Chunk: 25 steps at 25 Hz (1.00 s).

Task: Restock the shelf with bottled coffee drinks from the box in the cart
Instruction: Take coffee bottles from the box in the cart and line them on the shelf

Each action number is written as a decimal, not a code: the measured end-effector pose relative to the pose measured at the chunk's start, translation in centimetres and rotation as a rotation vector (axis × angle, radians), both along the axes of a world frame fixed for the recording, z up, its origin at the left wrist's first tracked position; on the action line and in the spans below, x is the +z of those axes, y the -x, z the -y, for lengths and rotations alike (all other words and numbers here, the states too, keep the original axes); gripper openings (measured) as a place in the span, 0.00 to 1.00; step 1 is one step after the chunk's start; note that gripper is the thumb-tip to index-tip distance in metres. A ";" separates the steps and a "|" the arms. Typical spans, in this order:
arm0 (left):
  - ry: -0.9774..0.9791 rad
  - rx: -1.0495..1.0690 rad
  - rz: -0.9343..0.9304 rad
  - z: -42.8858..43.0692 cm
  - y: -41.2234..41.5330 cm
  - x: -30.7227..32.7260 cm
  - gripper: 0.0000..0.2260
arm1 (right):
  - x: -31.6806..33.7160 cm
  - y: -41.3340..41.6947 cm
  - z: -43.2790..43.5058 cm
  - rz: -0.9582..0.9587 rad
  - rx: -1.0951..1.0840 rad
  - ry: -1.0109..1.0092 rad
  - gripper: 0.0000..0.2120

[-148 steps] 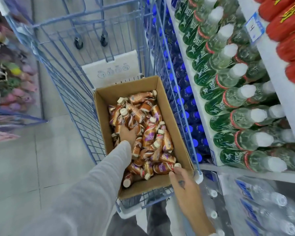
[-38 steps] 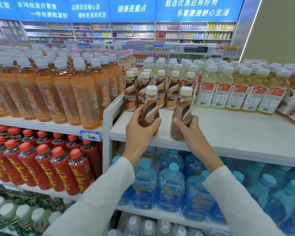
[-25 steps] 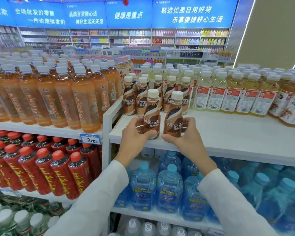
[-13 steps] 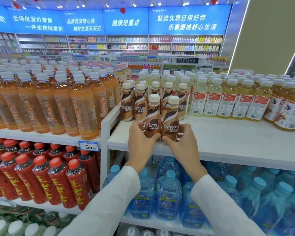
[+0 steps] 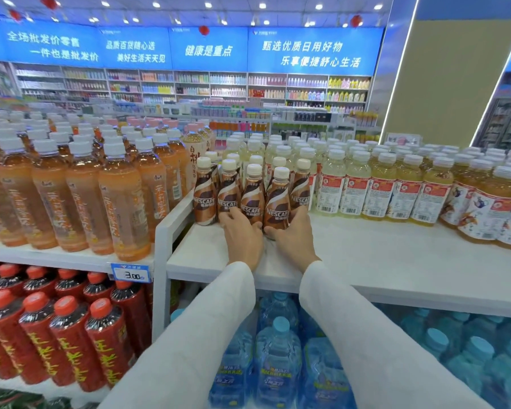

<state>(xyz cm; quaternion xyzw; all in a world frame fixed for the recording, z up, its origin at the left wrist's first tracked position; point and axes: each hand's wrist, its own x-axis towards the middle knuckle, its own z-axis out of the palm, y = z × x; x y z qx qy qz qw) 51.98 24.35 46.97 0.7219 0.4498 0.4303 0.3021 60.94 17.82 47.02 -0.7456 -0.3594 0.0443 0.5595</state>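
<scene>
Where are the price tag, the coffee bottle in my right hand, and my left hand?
Price tag (image 5: 132,274): head view, on its printed number.
Coffee bottle (image 5: 277,206): head view, on its brown label.
Left hand (image 5: 244,237): head view, back of the hand.

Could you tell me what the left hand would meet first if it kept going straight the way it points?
The left hand already touches the front coffee bottles; pushing on, they would probably meet the rows behind.

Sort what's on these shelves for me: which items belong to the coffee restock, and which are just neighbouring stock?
Part of the job:
coffee bottles
white shelf
left hand
right hand

Not part of it:
orange tea bottles
yellow drink bottles
red-capped bottles
blue water bottles
price tag
</scene>
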 end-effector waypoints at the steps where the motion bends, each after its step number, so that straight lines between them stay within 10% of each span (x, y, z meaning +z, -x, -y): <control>1: 0.001 0.006 -0.003 -0.1 -0.3 0.1 0.19 | 0.0 -0.2 -0.3 0.005 -0.004 0.004 0.28; 25: 0.087 0.048 0.146 -2.4 -1.3 -0.6 0.22 | -0.9 -0.6 -2.6 0.090 -0.082 0.008 0.27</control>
